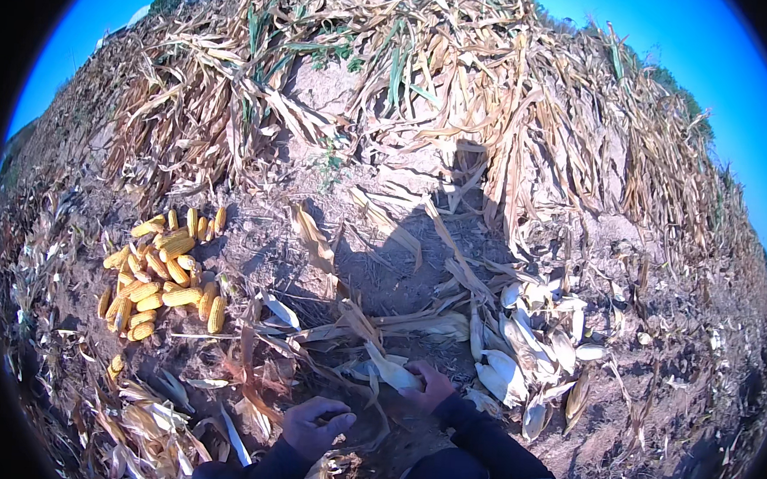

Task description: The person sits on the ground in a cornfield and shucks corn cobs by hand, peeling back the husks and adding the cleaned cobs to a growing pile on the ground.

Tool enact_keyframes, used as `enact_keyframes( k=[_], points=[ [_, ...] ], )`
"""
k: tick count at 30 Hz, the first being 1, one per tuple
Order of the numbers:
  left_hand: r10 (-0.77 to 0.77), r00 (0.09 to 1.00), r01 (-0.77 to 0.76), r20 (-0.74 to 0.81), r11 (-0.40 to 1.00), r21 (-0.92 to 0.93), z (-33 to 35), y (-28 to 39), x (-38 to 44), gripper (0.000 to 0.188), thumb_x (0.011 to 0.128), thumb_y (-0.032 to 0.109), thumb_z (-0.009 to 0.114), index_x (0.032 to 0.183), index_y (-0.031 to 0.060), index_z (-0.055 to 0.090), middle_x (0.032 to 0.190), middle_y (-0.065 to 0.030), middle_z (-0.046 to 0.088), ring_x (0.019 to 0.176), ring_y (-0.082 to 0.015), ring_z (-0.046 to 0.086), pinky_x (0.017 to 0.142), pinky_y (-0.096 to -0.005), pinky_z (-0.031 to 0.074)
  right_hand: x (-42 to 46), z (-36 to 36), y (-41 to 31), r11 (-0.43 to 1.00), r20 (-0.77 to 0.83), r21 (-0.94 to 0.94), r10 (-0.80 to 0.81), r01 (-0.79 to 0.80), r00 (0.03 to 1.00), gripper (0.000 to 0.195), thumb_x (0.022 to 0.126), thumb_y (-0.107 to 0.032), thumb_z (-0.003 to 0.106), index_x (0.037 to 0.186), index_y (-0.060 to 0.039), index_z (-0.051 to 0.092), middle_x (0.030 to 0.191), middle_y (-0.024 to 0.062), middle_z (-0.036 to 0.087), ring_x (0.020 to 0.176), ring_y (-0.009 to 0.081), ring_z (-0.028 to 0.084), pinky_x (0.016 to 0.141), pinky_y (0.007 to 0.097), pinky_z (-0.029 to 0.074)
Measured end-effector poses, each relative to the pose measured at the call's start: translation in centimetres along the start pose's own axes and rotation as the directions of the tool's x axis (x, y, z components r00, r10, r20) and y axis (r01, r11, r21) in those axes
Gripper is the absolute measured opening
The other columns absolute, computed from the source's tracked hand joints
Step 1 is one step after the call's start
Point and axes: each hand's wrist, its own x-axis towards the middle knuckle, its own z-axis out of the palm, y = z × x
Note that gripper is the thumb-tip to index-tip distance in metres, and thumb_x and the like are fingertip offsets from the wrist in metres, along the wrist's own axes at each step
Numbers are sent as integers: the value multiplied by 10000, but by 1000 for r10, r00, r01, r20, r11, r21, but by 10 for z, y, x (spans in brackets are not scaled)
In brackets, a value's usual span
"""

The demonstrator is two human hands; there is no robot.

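Observation:
My right hand (429, 388) grips the lower end of a corn ear (386, 368) still wrapped in pale husk, with long dry leaves trailing off it. To its left, my left hand (316, 424) is half curled, a gap between thumb and fingers, with nothing visible in it. Right of my right hand lies a heap of whitish corn husks (527, 351). Bare yellow corn cobs (160, 273) are piled on the soil, up and left of my left hand. One yellow cob (115, 366) lies apart, below that pile.
More stripped husks (159, 426) lie at the lower left. Dry leaves and stalk pieces (418, 322) are strewn over the soil ahead. Farther off, cut corn stalks (497, 63) lie in a thick band across the field. My knee (444, 477) is at the bottom edge.

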Motion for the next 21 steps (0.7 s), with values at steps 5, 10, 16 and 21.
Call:
enact_keyframes(
  k=[5,10,16,21],
  points=[
    [-128,990,95,-59,917,-387,6,-4,23,244,837,157,749,1008,5,665,831,-30,677,719,-72,610,648,-247,508,-29,-1,-96,988,11,-64,-139,140,990,559,791,-273,728,1250,-36,515,1162,174,612,1070,279,610,916,367,471],
    [219,965,-263,-146,803,-534,-7,4,14,204,852,141,742,998,17,674,863,-3,665,796,-68,584,740,-248,493,-56,14,-140,932,1,-216,-298,291,955,574,840,-298,698,1295,-25,478,1149,139,603,994,193,598,827,346,490],
    [147,980,10,134,637,-771,-37,13,1,205,874,197,725,971,27,666,802,-4,646,671,-70,600,592,-221,487,-64,34,-155,986,136,167,-12,-11,991,575,880,-294,654,1349,-32,449,1159,126,617,1077,181,583,880,352,490],
    [229,964,-38,136,624,-780,-36,-9,13,140,877,179,718,863,59,646,714,38,611,565,-33,526,508,-206,413,-61,47,-146,981,205,188,10,-50,979,557,916,-290,617,1374,-22,448,1187,105,616,1092,172,574,878,347,492]
  ],
)
